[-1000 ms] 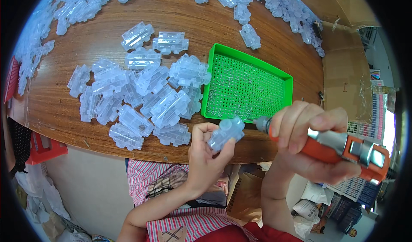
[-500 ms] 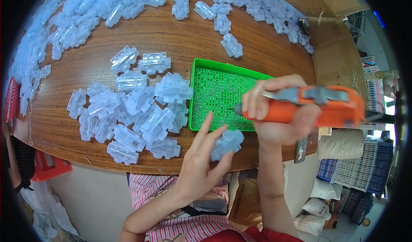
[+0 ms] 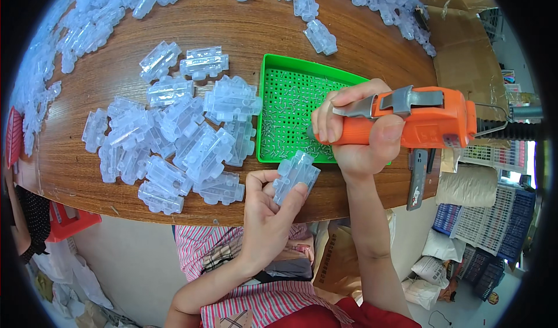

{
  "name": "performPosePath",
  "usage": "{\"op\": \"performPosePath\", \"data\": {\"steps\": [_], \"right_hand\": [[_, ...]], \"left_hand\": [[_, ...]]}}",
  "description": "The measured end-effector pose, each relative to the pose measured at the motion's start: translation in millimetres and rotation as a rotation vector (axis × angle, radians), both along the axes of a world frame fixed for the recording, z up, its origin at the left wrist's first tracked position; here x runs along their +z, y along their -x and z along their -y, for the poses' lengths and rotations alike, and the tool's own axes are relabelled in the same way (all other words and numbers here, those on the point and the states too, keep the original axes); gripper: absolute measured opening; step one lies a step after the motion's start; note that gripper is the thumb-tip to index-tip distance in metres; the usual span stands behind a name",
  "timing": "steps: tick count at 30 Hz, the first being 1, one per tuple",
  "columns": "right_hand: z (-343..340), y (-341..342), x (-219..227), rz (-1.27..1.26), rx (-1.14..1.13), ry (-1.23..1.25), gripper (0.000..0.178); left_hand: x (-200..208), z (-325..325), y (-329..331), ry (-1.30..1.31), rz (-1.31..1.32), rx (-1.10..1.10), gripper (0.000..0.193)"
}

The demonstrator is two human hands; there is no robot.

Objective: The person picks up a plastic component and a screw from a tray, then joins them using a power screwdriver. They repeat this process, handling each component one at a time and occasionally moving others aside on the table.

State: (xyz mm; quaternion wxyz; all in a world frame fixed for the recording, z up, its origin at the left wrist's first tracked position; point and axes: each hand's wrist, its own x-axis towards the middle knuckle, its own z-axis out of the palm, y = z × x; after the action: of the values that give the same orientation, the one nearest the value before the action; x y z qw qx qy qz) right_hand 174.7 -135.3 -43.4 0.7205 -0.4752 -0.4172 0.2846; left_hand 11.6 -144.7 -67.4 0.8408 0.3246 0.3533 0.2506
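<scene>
My left hand pinches a translucent plastic housing between thumb and fingers, just in front of the green tray's near edge. Wrapped round an orange electric screwdriver is my right hand; the tool lies nearly level, its nose pointing left over the tray. The tip of the screwdriver is hidden behind my fingers. Many small metal screws lie scattered in the green perforated tray. Left of the tray is a loose heap of similar translucent housings.
Bigger piles of housings line the table's far and left edges. A dark grey flat tool lies at the table's right edge, near a cardboard sheet. A red stool and part of another person show at the left.
My left fingers have closed round the housing, which has turned more upright. The screwdriver has shifted slightly left in my right hand. The whole view has tilted a little, moving the table upward.
</scene>
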Motion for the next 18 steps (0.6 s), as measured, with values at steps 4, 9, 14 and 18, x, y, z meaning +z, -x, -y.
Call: {"op": "performPosePath", "data": {"steps": [4, 9, 14, 18], "right_hand": [[0.2, 0.9, 0.0, 0.007, 0.002, -0.001, 0.066], [7.0, 4.7, 18.5, -0.033, 0.036, -0.072, 0.073], [28.9, 14.5, 69.4, 0.124, 0.221, -0.191, 0.075], [30.8, 22.9, 68.2, 0.172, 0.19, -0.146, 0.076]], "left_hand": [[-1.6, 2.0, -0.3, 0.017, 0.025, 0.011, 0.031], [-1.1, 3.1, -2.1, 0.011, 0.049, -0.016, 0.028], [-3.2, 6.6, -1.9, -0.015, 0.061, -0.014, 0.027], [-5.2, 5.0, -0.1, -0.028, 0.06, 0.012, 0.026]]}}
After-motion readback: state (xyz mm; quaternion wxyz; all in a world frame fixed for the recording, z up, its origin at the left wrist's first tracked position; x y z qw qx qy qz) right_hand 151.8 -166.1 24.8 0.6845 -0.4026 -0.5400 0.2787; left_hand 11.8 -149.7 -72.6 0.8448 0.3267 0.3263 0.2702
